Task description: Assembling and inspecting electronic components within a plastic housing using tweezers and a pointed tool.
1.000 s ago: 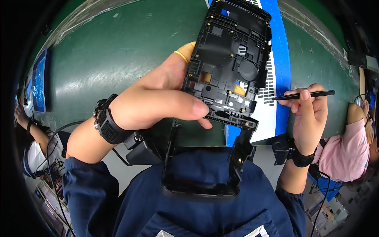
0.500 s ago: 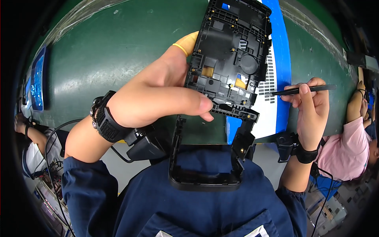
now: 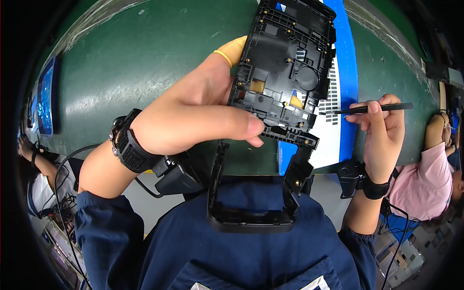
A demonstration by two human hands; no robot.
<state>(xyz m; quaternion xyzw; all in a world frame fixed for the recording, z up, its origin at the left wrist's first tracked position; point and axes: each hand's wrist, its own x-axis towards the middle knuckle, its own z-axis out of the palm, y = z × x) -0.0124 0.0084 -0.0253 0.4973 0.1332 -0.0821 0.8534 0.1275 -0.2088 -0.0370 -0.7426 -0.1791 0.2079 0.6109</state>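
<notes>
My left hand (image 3: 203, 106) grips a black plastic housing frame (image 3: 270, 63) by its left edge, thumb on top and yellow finger cots on fingers beneath. The frame has ribs, brass-coloured inserts and cut-outs, and its open lower end hangs over my lap. In my right hand (image 3: 384, 130) is a pair of black tweezers (image 3: 377, 108), pinched between thumb and fingers. Their tips point left over a white sheet (image 3: 328, 145) with rows of small dark rectangular pieces. This sheet lies on a blue board (image 3: 347, 63), partly covered by the frame.
The green tabletop (image 3: 145, 63) spreads out around the board. A blue tray (image 3: 47, 96) stands at the far left. Black devices with cables are strapped at both my wrists. One person in a pink top (image 3: 420, 183) sits at the right, another person (image 3: 46, 179) at the left.
The frame and my left hand have shifted slightly to the right. The tweezers have moved a little, their tips now nearer the frame's edge.
</notes>
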